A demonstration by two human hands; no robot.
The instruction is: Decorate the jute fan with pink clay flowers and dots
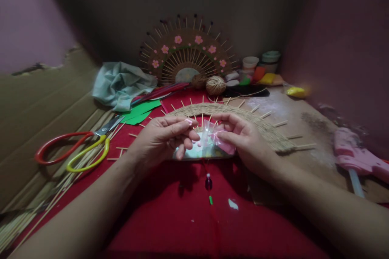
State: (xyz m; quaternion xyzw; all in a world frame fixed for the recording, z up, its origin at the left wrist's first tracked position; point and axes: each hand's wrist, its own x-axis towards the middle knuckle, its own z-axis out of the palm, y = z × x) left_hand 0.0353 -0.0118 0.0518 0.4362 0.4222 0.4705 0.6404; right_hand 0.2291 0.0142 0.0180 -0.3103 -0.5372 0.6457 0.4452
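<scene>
My left hand [165, 137] and my right hand [243, 139] meet over a half-round woven straw piece [243, 115] with sticks poking out of its rim. The right hand's fingers pinch a small clear plastic bag [209, 131] holding something pink. The left hand's thumb and forefinger are pressed together at the bag's mouth; a tiny pink bead [199, 144] shows just below them. Under the hands lies a shiny flat piece [200, 153]. A red string with a dark bead [208, 182] hangs toward me over the red cloth [188, 218].
Red and yellow-handled scissors [75, 149] lie left, over a bundle of thin sticks [27, 214]. A finished flowered fan [185, 54] stands at the back with twine balls [215, 85], a crumpled cloth [121, 83], green paper [139, 111] and small pots [261, 64]. A pink glue gun [355, 158] lies right.
</scene>
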